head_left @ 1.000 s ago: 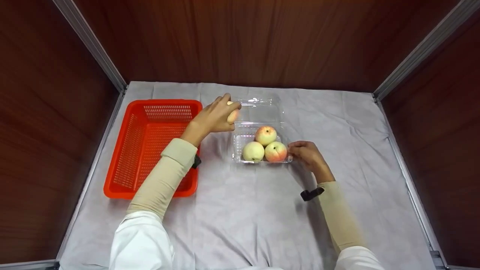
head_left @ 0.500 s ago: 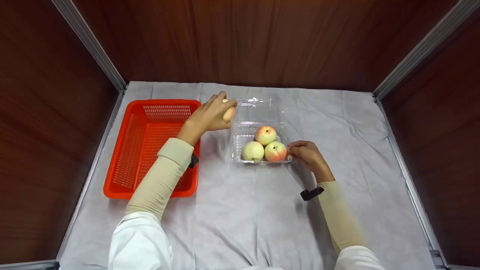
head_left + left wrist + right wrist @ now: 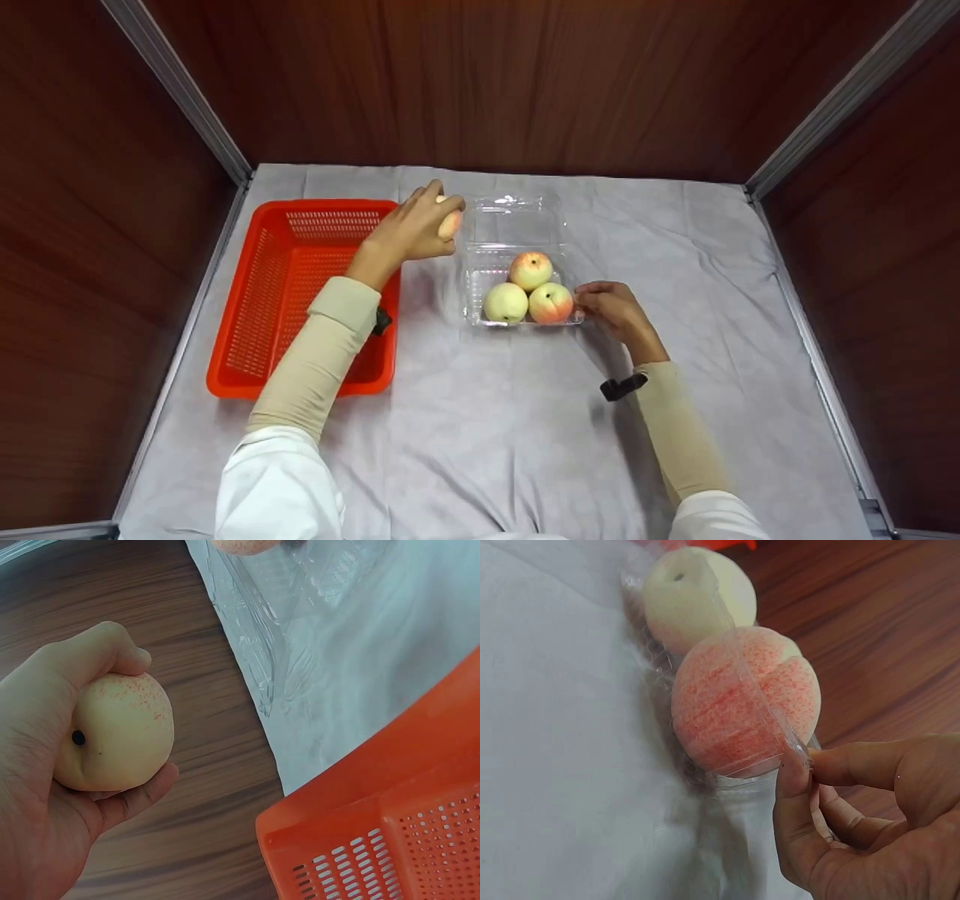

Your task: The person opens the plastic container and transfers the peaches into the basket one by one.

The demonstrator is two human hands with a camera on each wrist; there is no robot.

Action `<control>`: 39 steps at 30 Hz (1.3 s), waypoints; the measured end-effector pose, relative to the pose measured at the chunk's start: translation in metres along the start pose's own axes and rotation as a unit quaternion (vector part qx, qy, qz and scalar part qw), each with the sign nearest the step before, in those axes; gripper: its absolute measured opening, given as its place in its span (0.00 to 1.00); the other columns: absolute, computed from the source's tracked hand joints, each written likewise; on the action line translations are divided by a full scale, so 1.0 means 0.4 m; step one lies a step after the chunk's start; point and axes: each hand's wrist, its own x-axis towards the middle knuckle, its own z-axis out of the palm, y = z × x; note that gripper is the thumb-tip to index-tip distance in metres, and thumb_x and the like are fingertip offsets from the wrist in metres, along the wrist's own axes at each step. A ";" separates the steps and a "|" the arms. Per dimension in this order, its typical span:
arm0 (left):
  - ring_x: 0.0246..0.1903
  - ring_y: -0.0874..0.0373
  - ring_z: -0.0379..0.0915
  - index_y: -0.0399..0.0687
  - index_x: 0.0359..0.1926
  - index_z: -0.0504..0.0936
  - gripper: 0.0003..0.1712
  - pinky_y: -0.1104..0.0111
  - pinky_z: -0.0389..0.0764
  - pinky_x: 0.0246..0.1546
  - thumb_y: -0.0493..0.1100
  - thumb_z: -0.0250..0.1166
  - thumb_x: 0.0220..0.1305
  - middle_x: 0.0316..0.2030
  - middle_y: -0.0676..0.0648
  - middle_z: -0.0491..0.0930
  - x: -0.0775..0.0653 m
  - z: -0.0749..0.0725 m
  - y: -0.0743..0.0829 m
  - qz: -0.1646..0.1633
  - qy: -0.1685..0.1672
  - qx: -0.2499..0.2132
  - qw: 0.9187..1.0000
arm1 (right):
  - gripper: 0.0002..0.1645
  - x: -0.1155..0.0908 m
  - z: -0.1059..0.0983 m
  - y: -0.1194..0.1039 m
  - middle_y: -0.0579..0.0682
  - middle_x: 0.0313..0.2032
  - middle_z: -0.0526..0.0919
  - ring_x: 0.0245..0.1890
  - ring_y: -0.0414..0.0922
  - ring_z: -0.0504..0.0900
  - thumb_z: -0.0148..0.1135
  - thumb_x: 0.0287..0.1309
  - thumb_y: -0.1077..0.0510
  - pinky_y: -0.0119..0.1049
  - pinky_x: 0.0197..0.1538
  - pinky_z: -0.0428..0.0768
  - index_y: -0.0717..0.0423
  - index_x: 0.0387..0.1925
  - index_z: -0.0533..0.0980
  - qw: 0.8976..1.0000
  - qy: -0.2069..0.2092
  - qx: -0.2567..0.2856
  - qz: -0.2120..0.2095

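My left hand [image 3: 415, 231] grips a pale yellow peach [image 3: 124, 735] with a pink blush, thumb and fingers curled round its sides. It is raised between the red basket and the clear plastic clamshell box [image 3: 484, 262]. Inside the box, three peaches sit grouped toward the front: one behind [image 3: 531, 271], one at front left [image 3: 506, 303] and one at front right [image 3: 551, 303]. The box's lid [image 3: 517, 223] lies open toward the back. At the front right corner, my right hand [image 3: 616, 309] pinches the box's thin rim [image 3: 791, 742] between thumb and fingertips, close beside a peach.
A red perforated plastic basket [image 3: 330, 204] stands on the left, partly covered by the left forearm. Grey cloth [image 3: 465, 420] covers the tabletop. Dark wood-grain panels [image 3: 487, 82] with metal edging enclose the back and both sides.
My left hand has moved left with its peach, from beside the open lid toward the basket's right edge. The right hand, the box and the three peaches in it stay in place.
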 end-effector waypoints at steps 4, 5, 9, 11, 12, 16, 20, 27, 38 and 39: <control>0.54 0.40 0.75 0.53 0.64 0.78 0.32 0.49 0.87 0.48 0.47 0.73 0.57 0.57 0.36 0.71 -0.003 -0.003 -0.007 -0.001 0.005 -0.003 1.000 | 0.22 -0.003 0.000 -0.002 0.45 0.31 0.83 0.27 0.37 0.83 0.59 0.69 0.70 0.29 0.36 0.84 0.80 0.60 0.72 1.000 -0.003 0.004 0.003; 0.54 0.40 0.75 0.52 0.64 0.78 0.32 0.49 0.87 0.48 0.46 0.73 0.57 0.57 0.36 0.71 -0.004 -0.004 -0.008 -0.001 0.007 -0.004 1.000 | 0.22 -0.004 0.000 -0.003 0.45 0.31 0.83 0.27 0.37 0.83 0.60 0.69 0.69 0.29 0.36 0.84 0.79 0.60 0.72 1.000 -0.003 0.005 0.004; 0.55 0.39 0.76 0.51 0.63 0.78 0.31 0.48 0.87 0.49 0.46 0.73 0.57 0.57 0.36 0.71 -0.008 -0.007 -0.013 -0.001 0.012 -0.004 1.000 | 0.22 -0.005 -0.002 -0.004 0.45 0.30 0.83 0.27 0.37 0.83 0.60 0.69 0.69 0.30 0.36 0.84 0.79 0.60 0.72 1.000 -0.009 0.005 0.005; 0.55 0.38 0.76 0.51 0.63 0.77 0.31 0.48 0.87 0.50 0.45 0.73 0.58 0.57 0.35 0.71 -0.010 -0.009 -0.016 0.000 0.013 -0.006 1.000 | 0.22 -0.005 -0.003 -0.005 0.44 0.30 0.83 0.27 0.37 0.83 0.61 0.69 0.68 0.30 0.36 0.84 0.79 0.60 0.73 1.000 -0.008 -0.002 0.006; 0.55 0.38 0.76 0.51 0.63 0.77 0.31 0.48 0.87 0.50 0.45 0.73 0.58 0.57 0.35 0.71 -0.011 -0.010 -0.017 0.000 0.014 -0.005 1.000 | 0.22 -0.005 -0.004 -0.004 0.44 0.30 0.84 0.27 0.37 0.83 0.61 0.69 0.68 0.30 0.36 0.84 0.78 0.60 0.73 1.000 -0.008 -0.004 0.005; 0.55 0.39 0.75 0.51 0.63 0.77 0.31 0.48 0.88 0.50 0.45 0.72 0.58 0.57 0.36 0.71 -0.014 -0.013 -0.023 -0.004 0.014 -0.008 1.000 | 0.20 -0.003 -0.003 -0.002 0.44 0.30 0.84 0.28 0.36 0.83 0.61 0.69 0.68 0.29 0.37 0.84 0.77 0.58 0.74 1.000 -0.001 -0.012 0.006; 0.55 0.40 0.75 0.51 0.64 0.77 0.31 0.48 0.88 0.50 0.46 0.72 0.58 0.57 0.36 0.71 -0.018 -0.017 -0.026 -0.009 0.015 -0.009 1.000 | 0.19 -0.003 0.001 -0.001 0.45 0.30 0.84 0.27 0.37 0.83 0.61 0.69 0.68 0.30 0.36 0.84 0.77 0.57 0.75 1.000 -0.001 -0.013 0.001; 0.54 0.41 0.75 0.52 0.63 0.78 0.31 0.48 0.88 0.49 0.46 0.73 0.58 0.57 0.36 0.71 -0.024 -0.023 -0.036 -0.014 0.019 -0.011 1.000 | 0.18 -0.003 0.002 -0.001 0.45 0.29 0.84 0.25 0.37 0.83 0.61 0.69 0.69 0.31 0.36 0.85 0.76 0.57 0.75 1.000 -0.001 -0.008 0.003; 0.54 0.40 0.75 0.51 0.63 0.78 0.31 0.49 0.88 0.48 0.45 0.72 0.57 0.57 0.35 0.71 -0.030 -0.031 -0.049 -0.021 0.028 -0.014 0.999 | 0.23 0.006 -0.004 -0.001 0.45 0.31 0.84 0.27 0.37 0.83 0.60 0.70 0.69 0.29 0.36 0.84 0.79 0.61 0.71 1.000 -0.013 0.009 0.013; 0.54 0.40 0.75 0.51 0.63 0.78 0.31 0.49 0.88 0.48 0.45 0.72 0.57 0.57 0.35 0.71 -0.031 -0.032 -0.050 -0.023 0.028 -0.016 0.999 | 0.23 0.007 -0.005 0.000 0.45 0.31 0.84 0.27 0.37 0.83 0.59 0.70 0.69 0.30 0.37 0.84 0.79 0.61 0.71 1.000 -0.014 0.013 0.012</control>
